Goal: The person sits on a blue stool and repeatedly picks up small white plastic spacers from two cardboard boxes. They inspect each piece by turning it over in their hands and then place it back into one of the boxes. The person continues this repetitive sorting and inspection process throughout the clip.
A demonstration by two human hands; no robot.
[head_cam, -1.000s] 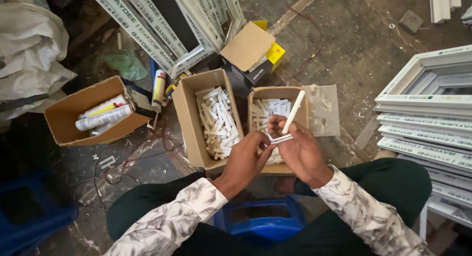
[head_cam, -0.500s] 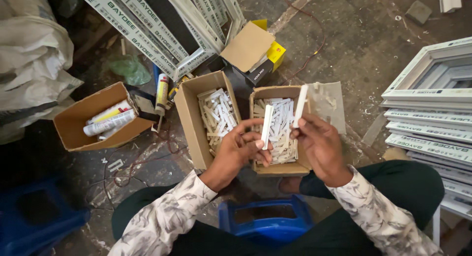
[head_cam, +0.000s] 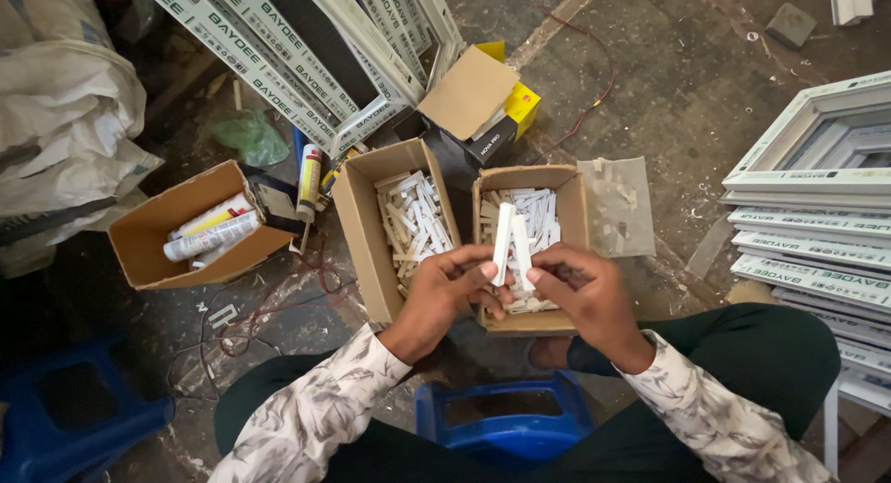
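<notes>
Stacked white window frames (head_cam: 817, 223) line the floor's right edge; three open brown cardboard boxes sit mid-floor, the left one (head_cam: 158, 232) with sealant tubes, the other two (head_cam: 367, 214) (head_cam: 566, 200) well filled with white plastic strips. Left hand (head_cam: 444, 293) and right hand (head_cam: 580, 297) each pinch one white strip (head_cam: 503, 244), upright over the right box.

Two short white plastic strips (head_cam: 502, 244) are held side by side, upright and touching, between the fingertips of the left hand (head_cam: 445, 293) and the right hand (head_cam: 580, 297). They are held just above an open cardboard box (head_cam: 566, 200) filled with similar white pieces.
</notes>
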